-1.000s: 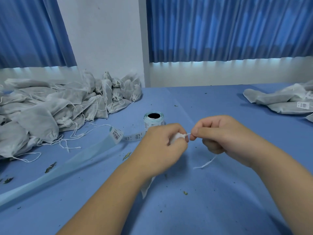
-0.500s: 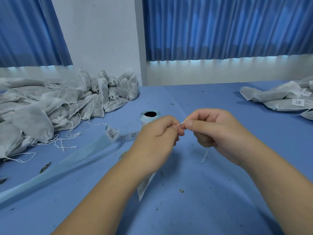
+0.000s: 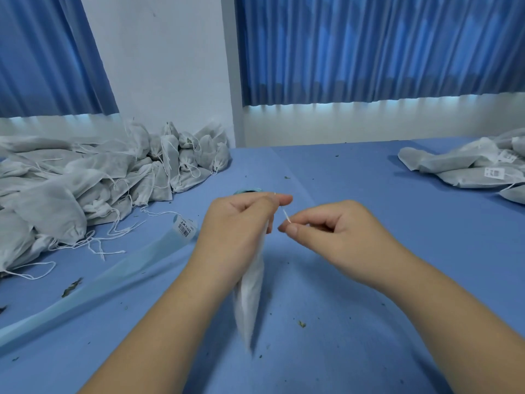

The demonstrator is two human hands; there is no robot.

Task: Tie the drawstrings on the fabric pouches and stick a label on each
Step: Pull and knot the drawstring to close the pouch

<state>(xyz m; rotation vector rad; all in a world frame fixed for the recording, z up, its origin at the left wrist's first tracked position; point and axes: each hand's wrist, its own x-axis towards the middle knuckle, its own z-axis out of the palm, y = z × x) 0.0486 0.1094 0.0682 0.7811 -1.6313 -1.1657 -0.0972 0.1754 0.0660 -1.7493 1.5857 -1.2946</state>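
With the left hand point(image 3: 241, 223) gripping the neck of the pouch point(image 3: 250, 294), which hangs toward six o'clock above the table point(image 3: 355, 172), and the right hand point(image 3: 335, 231) at its three o'clock pinching the drawstring point(image 3: 286, 216), I'd pull steadily sideways, holding the neck bunched tight until the knot seats.

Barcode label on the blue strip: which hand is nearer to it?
Left. The left hand is just right of the barcode label; the right hand lies farther right, past the left hand.
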